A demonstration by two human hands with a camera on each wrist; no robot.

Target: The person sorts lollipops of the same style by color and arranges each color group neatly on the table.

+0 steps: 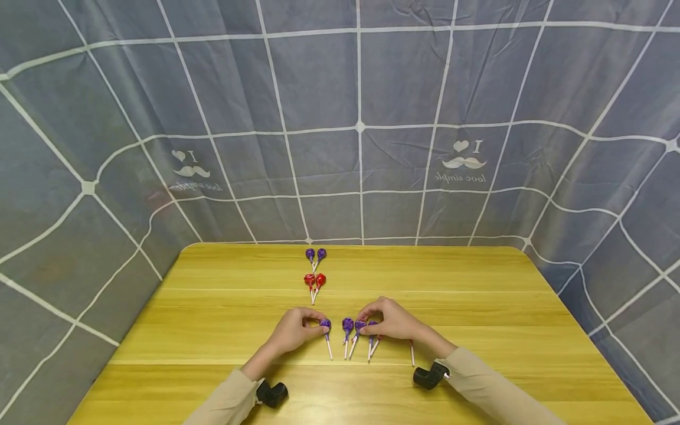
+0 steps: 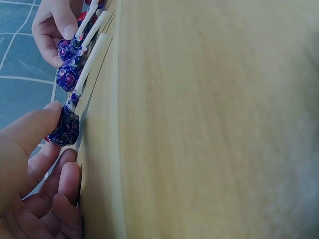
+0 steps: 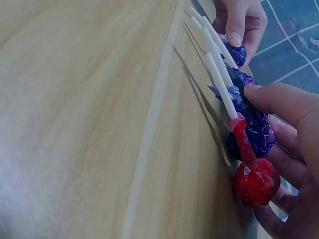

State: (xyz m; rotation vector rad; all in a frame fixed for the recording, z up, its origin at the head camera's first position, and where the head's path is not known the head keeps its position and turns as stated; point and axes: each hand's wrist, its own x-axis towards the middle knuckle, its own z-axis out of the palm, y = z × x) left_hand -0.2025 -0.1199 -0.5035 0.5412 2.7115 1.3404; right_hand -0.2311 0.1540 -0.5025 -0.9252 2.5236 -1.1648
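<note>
Left hand (image 1: pixel 293 332) pinching a purple lollipop (image 1: pixel 326 323), right hand (image 1: pixel 393 321) pinching a second lollipop (image 1: pixel 358 325), third lollipop (image 1: pixel 347 324) between, table (image 1: pixel 504 307) stretching wide both sides, far edge (image 1: pixel 425 246) well beyond.

Bench (image 1: pixel 504 319): yellow, wood-grained, glossy toward the near edge; far corners rounded; pale seams running side to side.
Curtain (image 1: pixel 324 165): grey cloth, creased, hung behind the bench and along both its sides; white grid lines (image 1: pixel 360 171), with white diamonds (image 1: pixel 360 127) at some crossings.
Left print (image 1: pixel 192 171) and right print (image 1: pixel 464 163): white, on the curtain; each a heart (image 1: pixel 460 146), an "I", a moustache (image 1: pixel 474 163) and "love simple", lettering mirrored.
</note>
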